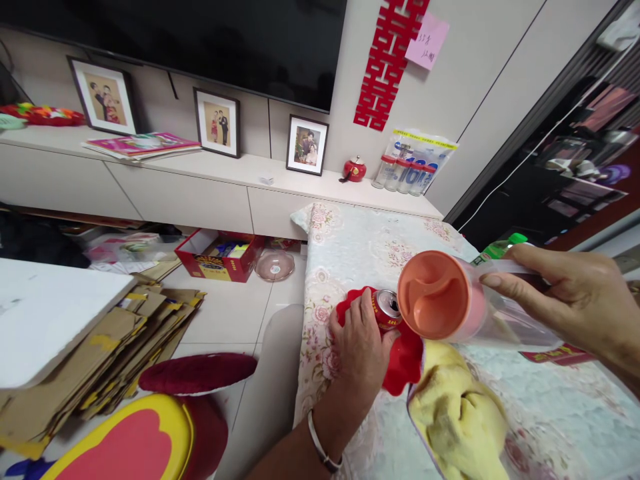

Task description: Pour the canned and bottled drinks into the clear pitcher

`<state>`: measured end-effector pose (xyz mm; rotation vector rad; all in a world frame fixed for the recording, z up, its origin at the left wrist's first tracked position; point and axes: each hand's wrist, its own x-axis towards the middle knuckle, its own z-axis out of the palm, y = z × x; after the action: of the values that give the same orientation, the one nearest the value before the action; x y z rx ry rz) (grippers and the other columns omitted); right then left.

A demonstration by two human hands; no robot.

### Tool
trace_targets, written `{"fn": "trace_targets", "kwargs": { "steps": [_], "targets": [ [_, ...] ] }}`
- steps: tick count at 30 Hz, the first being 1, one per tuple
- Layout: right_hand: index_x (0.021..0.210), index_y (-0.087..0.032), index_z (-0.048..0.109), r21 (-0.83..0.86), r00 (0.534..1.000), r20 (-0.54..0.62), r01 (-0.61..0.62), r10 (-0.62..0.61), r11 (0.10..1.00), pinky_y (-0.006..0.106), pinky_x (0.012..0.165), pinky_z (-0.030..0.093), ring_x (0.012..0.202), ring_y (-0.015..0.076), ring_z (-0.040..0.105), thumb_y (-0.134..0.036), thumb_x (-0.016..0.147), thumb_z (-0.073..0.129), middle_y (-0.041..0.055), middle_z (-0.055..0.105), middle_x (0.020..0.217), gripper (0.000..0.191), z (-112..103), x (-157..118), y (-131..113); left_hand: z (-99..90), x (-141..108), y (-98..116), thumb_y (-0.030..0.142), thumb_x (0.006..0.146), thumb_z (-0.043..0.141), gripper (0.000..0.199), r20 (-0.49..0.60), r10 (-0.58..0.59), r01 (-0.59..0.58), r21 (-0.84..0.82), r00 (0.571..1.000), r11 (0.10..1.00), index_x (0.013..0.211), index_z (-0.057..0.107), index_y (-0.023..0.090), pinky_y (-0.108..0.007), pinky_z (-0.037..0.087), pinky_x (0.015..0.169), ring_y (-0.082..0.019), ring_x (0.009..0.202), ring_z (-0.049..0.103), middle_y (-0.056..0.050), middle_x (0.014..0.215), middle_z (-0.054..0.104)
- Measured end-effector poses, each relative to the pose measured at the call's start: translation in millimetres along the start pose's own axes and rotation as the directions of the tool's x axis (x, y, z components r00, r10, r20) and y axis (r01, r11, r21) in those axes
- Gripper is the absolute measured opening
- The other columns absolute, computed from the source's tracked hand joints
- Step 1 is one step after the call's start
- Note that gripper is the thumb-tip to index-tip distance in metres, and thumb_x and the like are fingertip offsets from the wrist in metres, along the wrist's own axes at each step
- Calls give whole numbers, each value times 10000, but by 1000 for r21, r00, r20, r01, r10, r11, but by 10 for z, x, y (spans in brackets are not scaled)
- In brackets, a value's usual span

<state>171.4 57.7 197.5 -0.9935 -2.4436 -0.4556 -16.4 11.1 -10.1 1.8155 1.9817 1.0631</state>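
Note:
My left hand (361, 341), with a bangle at the wrist, is closed round the side of a red drink can (389, 312). The can's opened top faces up, and it stands on a red scalloped dish (406, 363). In my right hand (575, 293) is the handle of a clear plastic pitcher (505, 317) with an orange top. The pitcher is tipped on its side, its orange end turned toward me and close beside the can. A crumpled yellow cloth (457, 413) lies just below the pitcher.
A floral cloth (350, 233) covers the table. Behind the pitcher stands a green-capped bottle (500, 247). Lidded glass jars (403, 177) and picture frames (217, 123) line the cabinet. Flattened cardboard (115, 340), a red box (220, 257) and a yellow-rimmed stool (145, 440) are at left.

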Motion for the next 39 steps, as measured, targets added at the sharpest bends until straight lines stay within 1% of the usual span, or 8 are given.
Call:
{"fn": "trace_targets", "kwargs": {
  "steps": [4, 9, 16, 27, 30, 39],
  "targets": [
    [634, -215, 587, 3, 1000, -6, 6, -6, 1000, 232, 350, 305, 357, 90, 377, -674, 994, 535, -67, 414, 452, 586, -1, 16, -24, -9, -2, 1, 284, 868, 833, 774, 10, -2, 2, -8, 1000, 1000, 1517, 428, 170, -628, 401, 1172, -325, 1340, 628, -145, 1434, 678],
    [641, -215, 590, -12, 1000, -1, 9, -9, 1000, 224, 344, 299, 348, 89, 375, -688, 998, 510, -71, 404, 454, 597, 5, 15, -19, -6, -5, -2, 298, 873, 832, 772, 21, -17, 18, -13, 1000, 1000, 1518, 425, 181, -637, 421, 1145, -328, 1347, 622, -138, 1435, 679],
    [657, -206, 612, -24, 1000, 13, 26, -26, 999, 215, 336, 310, 343, 88, 390, -677, 1009, 500, -69, 418, 458, 598, 10, 22, -4, 8, -7, 0, 301, 869, 842, 781, 22, -14, 14, -21, 1000, 1000, 1519, 428, 180, -631, 389, 1178, -322, 1344, 622, -135, 1450, 671],
    [628, -219, 559, -24, 999, -5, 51, -51, 998, 209, 324, 291, 328, 78, 369, -682, 1010, 495, -76, 391, 443, 603, -6, 46, -44, 21, -11, -15, 321, 876, 836, 762, 1, 5, -5, -8, 1000, 1000, 1512, 438, 186, -622, 398, 1181, -324, 1334, 634, -142, 1433, 680],
    [631, -218, 566, -25, 999, -1, 51, -51, 998, 208, 322, 295, 327, 79, 369, -670, 1017, 492, -77, 391, 446, 599, -8, 45, -45, 23, -12, -16, 333, 874, 840, 776, 0, 8, -8, -6, 1000, 1000, 1516, 431, 181, -643, 400, 1176, -330, 1343, 629, -140, 1440, 678],
    [638, -214, 565, -32, 998, 3, 59, -59, 998, 201, 322, 293, 336, 73, 366, -660, 1023, 490, -79, 386, 456, 594, -12, 18, -13, 18, -7, -10, 321, 883, 828, 752, -1, 6, -6, -11, 1000, 1000, 1510, 432, 195, -622, 390, 1186, -322, 1357, 622, -145, 1452, 672]
  ]
}}
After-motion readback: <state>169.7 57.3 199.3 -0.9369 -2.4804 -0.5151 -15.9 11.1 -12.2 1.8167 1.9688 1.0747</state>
